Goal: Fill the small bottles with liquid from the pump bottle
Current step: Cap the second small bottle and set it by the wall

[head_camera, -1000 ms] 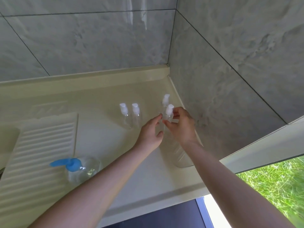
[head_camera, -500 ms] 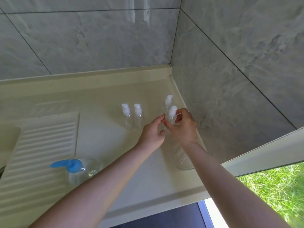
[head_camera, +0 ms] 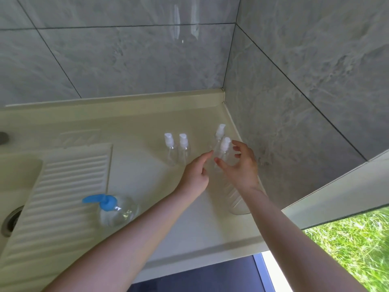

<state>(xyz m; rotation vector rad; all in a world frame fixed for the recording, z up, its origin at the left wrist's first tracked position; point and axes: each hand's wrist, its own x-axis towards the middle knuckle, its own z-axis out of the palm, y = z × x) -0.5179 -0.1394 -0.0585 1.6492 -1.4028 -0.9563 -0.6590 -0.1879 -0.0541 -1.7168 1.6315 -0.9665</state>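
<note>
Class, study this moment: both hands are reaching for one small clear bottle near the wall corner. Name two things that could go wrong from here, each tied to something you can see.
1. The right hand and left hand close on the nearest small bottle, which stands tight against a second bottle. A careless lift could topple that neighbour.

2. The pump bottle with the blue head sits by the ribbed washboard, which slopes towards the basin; a bump from the left forearm might tip it.

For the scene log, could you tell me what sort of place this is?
Probably a laundry or washing corner: a cream basin top with a ribbed washboard and a drain, set against grey tiled walls.
</note>
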